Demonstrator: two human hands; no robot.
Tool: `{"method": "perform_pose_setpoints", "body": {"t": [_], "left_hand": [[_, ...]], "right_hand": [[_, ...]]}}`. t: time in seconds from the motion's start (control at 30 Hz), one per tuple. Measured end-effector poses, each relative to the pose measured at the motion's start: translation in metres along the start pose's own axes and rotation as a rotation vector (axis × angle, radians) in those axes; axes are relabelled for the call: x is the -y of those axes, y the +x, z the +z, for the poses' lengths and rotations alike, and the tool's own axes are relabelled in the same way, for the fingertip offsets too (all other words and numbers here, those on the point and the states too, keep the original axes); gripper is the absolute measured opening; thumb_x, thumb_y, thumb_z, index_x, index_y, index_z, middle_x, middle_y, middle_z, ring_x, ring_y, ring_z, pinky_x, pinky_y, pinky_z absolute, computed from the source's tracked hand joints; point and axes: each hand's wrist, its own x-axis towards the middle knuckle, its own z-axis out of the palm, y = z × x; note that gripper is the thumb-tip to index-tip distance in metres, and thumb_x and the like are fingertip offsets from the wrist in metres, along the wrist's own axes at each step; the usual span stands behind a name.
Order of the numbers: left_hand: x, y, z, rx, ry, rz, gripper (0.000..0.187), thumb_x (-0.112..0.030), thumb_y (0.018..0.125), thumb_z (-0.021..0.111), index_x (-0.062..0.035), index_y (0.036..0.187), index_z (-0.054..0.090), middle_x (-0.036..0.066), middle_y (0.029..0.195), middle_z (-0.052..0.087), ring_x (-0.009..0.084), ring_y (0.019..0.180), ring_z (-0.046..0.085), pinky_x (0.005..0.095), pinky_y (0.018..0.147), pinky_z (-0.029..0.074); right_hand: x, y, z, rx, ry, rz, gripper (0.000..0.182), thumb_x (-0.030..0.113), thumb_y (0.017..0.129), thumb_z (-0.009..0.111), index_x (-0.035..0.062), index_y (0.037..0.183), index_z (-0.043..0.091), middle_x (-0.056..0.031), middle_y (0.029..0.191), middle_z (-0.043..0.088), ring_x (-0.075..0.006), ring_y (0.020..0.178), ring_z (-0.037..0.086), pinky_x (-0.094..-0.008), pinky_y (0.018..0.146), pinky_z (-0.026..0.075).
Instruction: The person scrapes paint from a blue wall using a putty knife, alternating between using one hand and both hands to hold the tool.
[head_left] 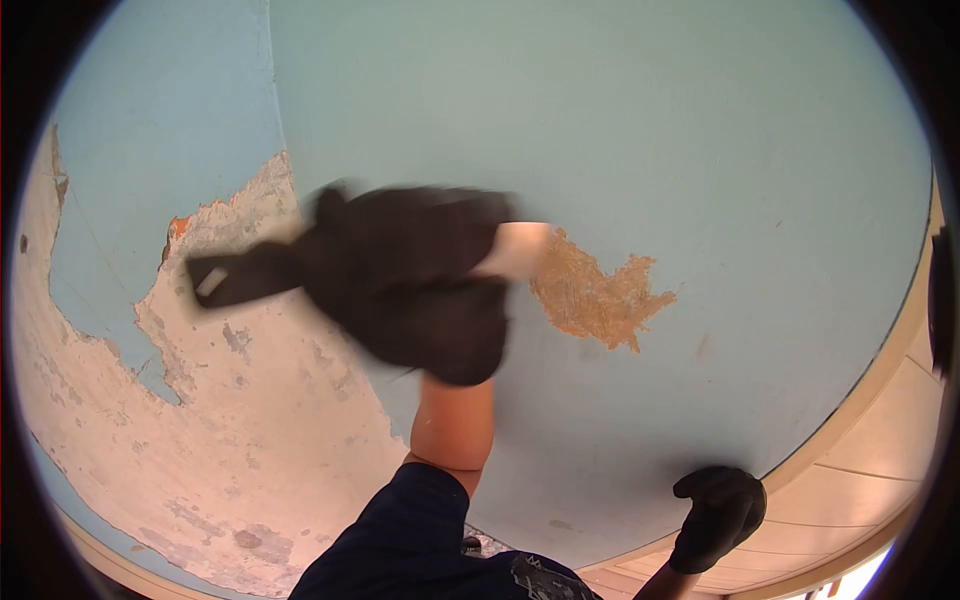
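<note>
My left hand (410, 290), in a black glove, is raised in front of the wall and smeared by motion. It is closed around a scraper whose dark handle (245, 275), with a hole at its end, juts out to the left. The pale scraper blade (520, 250) sticks out on the right, beside a bare brownish patch (605, 300) in the paint; whether it touches the wall cannot be made out. Lower right, my right hand (722, 512), also black-gloved, is close to the wall with fingers loosely bent and apart. I see nothing in it.
The pale blue-green wall (700, 130) fills most of the view. A wall corner lies left of centre, where paint is stripped down to whitish plaster (260, 430) with ragged edges. Light floor tiles (860, 490) and a baseboard run along the lower right. A dark object (940, 300) stands at the right edge.
</note>
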Motion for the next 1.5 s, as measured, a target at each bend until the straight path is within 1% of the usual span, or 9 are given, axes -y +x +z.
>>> {"method": "perform_pose_setpoints", "body": {"t": [0.07,0.57,0.63,0.8,0.93,1.07,1.1,1.17,1.5], "left_hand": [[0.016,-0.004,-0.001,0.071,0.058,-0.125,0.054,-0.058,0.105,0.029,-0.0201,0.068,0.037,-0.006,0.055,0.031,0.0090,0.047,0.025,0.0266,0.048,0.026],[0.013,-0.001,0.001,0.001,-0.017,-0.067,0.055,-0.058,0.105,0.028,-0.0207,0.065,0.032,-0.005,0.054,0.026,0.0102,0.047,0.020,0.0288,0.048,0.022],[0.017,-0.005,0.002,0.016,0.089,-0.076,0.055,-0.058,0.105,0.027,-0.0209,0.065,0.032,-0.006,0.053,0.025,0.0093,0.045,0.018,0.0274,0.046,0.022],[-0.003,-0.002,0.011,0.015,0.067,0.029,0.056,-0.060,0.105,0.028,-0.0200,0.065,0.034,-0.005,0.053,0.026,0.0097,0.045,0.020,0.0274,0.046,0.022],[0.010,-0.003,-0.004,0.069,-0.019,-0.126,0.057,-0.063,0.102,0.034,-0.0202,0.064,0.036,-0.006,0.053,0.029,0.0093,0.046,0.022,0.0265,0.047,0.022],[-0.002,-0.002,0.017,-0.018,0.071,-0.006,0.055,-0.059,0.104,0.033,-0.0197,0.065,0.037,-0.005,0.054,0.030,0.0102,0.046,0.024,0.0266,0.047,0.022],[0.014,-0.007,0.018,-0.278,0.475,0.119,0.055,-0.059,0.104,0.033,-0.0201,0.066,0.036,-0.006,0.054,0.030,0.0098,0.046,0.023,0.0265,0.047,0.022],[0.022,-0.002,-0.002,0.033,-0.085,-0.120,0.054,-0.059,0.104,0.031,-0.0203,0.066,0.036,-0.006,0.054,0.031,0.0092,0.046,0.024,0.0266,0.047,0.023],[0.023,-0.008,0.012,0.017,-0.021,-0.094,0.053,-0.054,0.107,0.028,-0.0176,0.070,0.036,-0.004,0.049,0.025,0.0126,0.041,0.020,0.0302,0.043,0.019]], "right_hand": [[-0.001,-0.001,0.001,-0.023,-0.011,0.014,0.030,0.021,0.098,0.043,0.0053,0.072,0.046,-0.0094,0.059,0.048,-0.0249,0.048,0.051,-0.0347,0.044,0.045],[0.001,0.001,0.004,0.009,0.037,-0.022,0.028,0.018,0.097,0.043,0.0057,0.071,0.044,-0.0085,0.058,0.046,-0.0249,0.047,0.050,-0.0350,0.043,0.044],[0.010,0.004,0.015,-0.131,-0.034,0.069,0.028,0.019,0.086,0.045,0.0050,0.062,0.045,-0.0115,0.052,0.051,-0.0263,0.044,0.055,-0.0351,0.046,0.047],[0.001,0.004,0.004,-0.040,0.002,0.001,0.028,0.017,0.092,0.043,0.0051,0.067,0.045,-0.0104,0.055,0.049,-0.0258,0.046,0.053,-0.0353,0.045,0.046],[-0.002,0.000,0.002,-0.026,0.005,0.001,0.027,0.016,0.097,0.042,0.0054,0.072,0.045,-0.0090,0.059,0.047,-0.0251,0.048,0.051,-0.0353,0.043,0.045],[-0.001,0.003,0.002,0.021,0.025,-0.052,0.027,0.015,0.096,0.043,0.0059,0.071,0.045,-0.0089,0.058,0.047,-0.0250,0.047,0.050,-0.0349,0.043,0.044],[0.000,0.003,0.005,0.006,0.033,-0.038,0.027,0.015,0.096,0.043,0.0060,0.071,0.045,-0.0087,0.058,0.047,-0.0248,0.047,0.050,-0.0347,0.043,0.044],[0.001,0.001,0.007,-0.007,0.039,-0.015,0.027,0.015,0.096,0.043,0.0061,0.071,0.045,-0.0085,0.058,0.046,-0.0246,0.047,0.050,-0.0345,0.043,0.044],[-0.003,0.000,0.003,-0.037,0.008,-0.017,0.028,0.018,0.096,0.044,0.0064,0.071,0.045,-0.0095,0.058,0.048,-0.0248,0.047,0.051,-0.0338,0.044,0.044]]}}
